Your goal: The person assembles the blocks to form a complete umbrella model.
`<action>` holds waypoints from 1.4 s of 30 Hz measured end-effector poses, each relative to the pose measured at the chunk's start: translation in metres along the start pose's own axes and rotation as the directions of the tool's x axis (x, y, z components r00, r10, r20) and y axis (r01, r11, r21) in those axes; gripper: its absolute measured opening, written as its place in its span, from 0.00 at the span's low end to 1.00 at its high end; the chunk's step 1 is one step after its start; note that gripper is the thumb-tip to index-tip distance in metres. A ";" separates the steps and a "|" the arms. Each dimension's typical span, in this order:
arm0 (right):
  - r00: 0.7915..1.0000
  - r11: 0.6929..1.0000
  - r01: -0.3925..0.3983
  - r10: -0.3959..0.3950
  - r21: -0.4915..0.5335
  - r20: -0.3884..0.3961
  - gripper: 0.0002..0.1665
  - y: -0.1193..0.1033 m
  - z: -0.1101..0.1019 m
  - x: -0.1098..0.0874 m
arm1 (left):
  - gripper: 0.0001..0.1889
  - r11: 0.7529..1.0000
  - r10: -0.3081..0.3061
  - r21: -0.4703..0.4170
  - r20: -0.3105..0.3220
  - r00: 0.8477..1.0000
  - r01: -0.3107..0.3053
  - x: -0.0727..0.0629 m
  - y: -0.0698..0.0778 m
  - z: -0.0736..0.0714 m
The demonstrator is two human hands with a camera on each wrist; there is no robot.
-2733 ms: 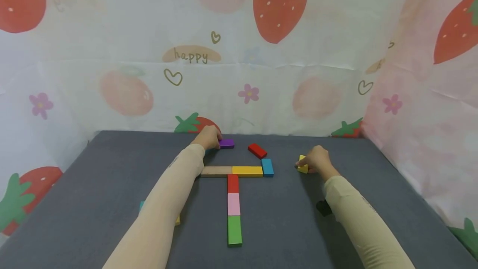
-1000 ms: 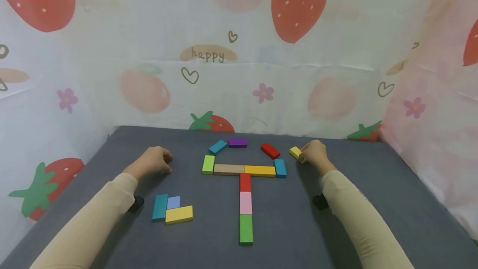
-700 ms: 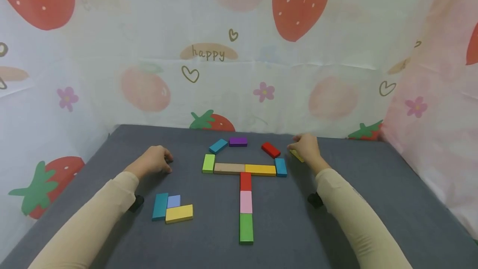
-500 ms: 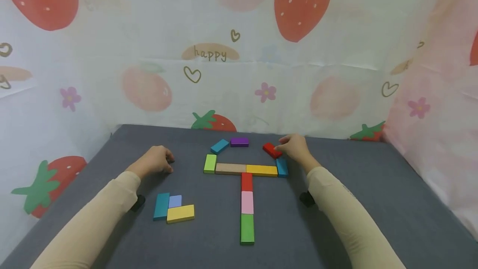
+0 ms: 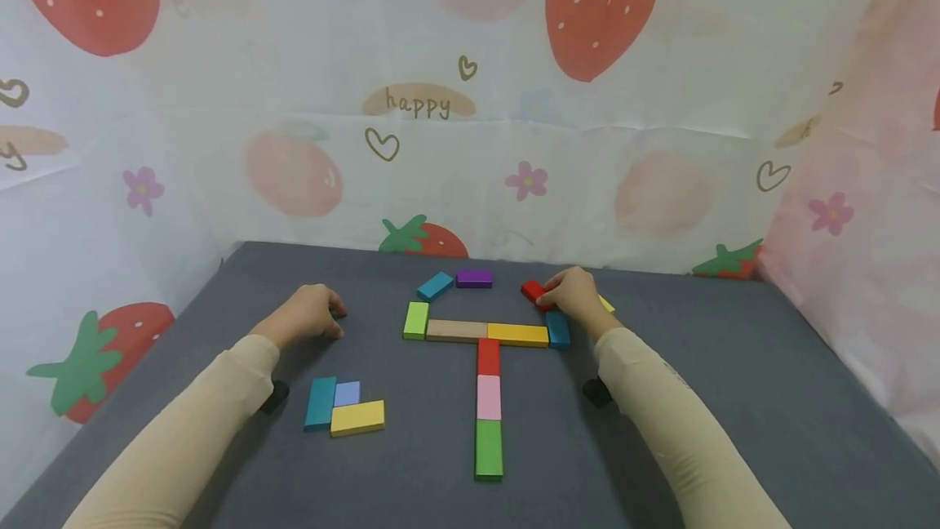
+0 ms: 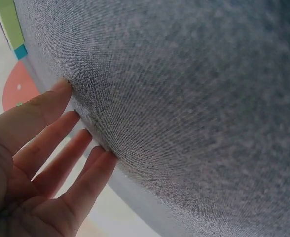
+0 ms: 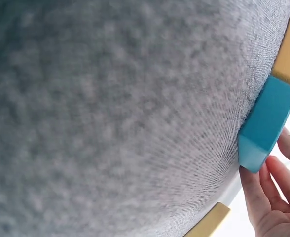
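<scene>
My right hand (image 5: 576, 296) is at the red block (image 5: 534, 292) at the back, thumb and fingers pinching its right end. In the right wrist view the fingers (image 7: 256, 197) show beyond the blue block (image 7: 266, 123), and the red block is hidden there. Just behind the right hand a yellow block (image 5: 606, 304) peeks out. My left hand (image 5: 304, 317) rests on the grey table (image 5: 411, 464) at the left, fingers loosely bent and nothing in them. Nearest to it is the light green block (image 5: 415, 321).
A tan block (image 5: 457, 331) and an orange-yellow block (image 5: 517, 335) form a row above red, pink (image 5: 488, 397) and green (image 5: 488, 449) blocks. Teal (image 5: 436, 286) and purple (image 5: 474, 278) blocks lie behind. Several blocks, one yellow (image 5: 357, 418), sit front left. A strawberry-print cloth (image 5: 514, 145) stands behind.
The right hand laid the yellow block down at the back right, let go and moved left to the red block. The left hand drew back from the teal block to the table's left side.
</scene>
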State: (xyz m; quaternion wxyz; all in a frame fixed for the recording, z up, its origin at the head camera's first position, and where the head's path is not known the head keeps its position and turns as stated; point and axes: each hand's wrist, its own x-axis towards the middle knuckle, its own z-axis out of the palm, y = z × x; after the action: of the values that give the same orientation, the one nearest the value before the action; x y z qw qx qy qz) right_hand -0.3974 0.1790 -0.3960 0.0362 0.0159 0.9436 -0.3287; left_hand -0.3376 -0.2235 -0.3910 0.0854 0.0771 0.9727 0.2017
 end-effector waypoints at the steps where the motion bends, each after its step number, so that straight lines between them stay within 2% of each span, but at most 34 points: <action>1: 1.000 1.000 -0.003 0.003 0.002 0.000 0.19 0.000 0.000 0.000 | 0.18 1.000 0.001 0.000 0.000 1.000 -0.001 0.000 0.000 0.000; 23: 1.000 1.000 -0.004 0.004 0.001 0.014 0.21 0.002 0.000 -0.001 | 0.18 1.000 -0.001 0.001 -0.008 1.000 0.001 -0.002 -0.001 -0.001; 30: 0.997 0.996 0.058 -0.055 0.065 -0.054 0.26 0.011 -0.021 -0.009 | 0.18 1.000 0.004 -0.007 0.003 1.000 -0.004 0.000 -0.002 -0.001; 35: 0.999 0.999 -0.025 0.024 -0.038 -0.048 0.30 0.030 -0.041 -0.009 | 0.18 1.000 0.002 -0.002 -0.002 1.000 -0.002 0.000 -0.001 0.000; 39: 0.994 0.981 -0.105 0.104 -0.163 -0.014 0.29 0.042 -0.046 -0.007 | 0.18 1.000 -0.009 0.003 -0.005 1.000 0.009 -0.001 0.000 0.000; 42: 0.992 0.966 -0.129 0.130 -0.225 -0.010 0.29 0.045 -0.047 -0.006 | 0.18 1.000 -0.009 0.003 -0.003 1.000 0.009 -0.002 0.002 -0.001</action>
State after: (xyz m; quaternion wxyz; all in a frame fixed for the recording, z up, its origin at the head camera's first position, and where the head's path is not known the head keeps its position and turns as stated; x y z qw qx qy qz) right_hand -0.3913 0.2437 -0.3869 0.0611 0.0724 0.9717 -0.2166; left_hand -0.3358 -0.2226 -0.3891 0.0846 0.0723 0.9734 0.2001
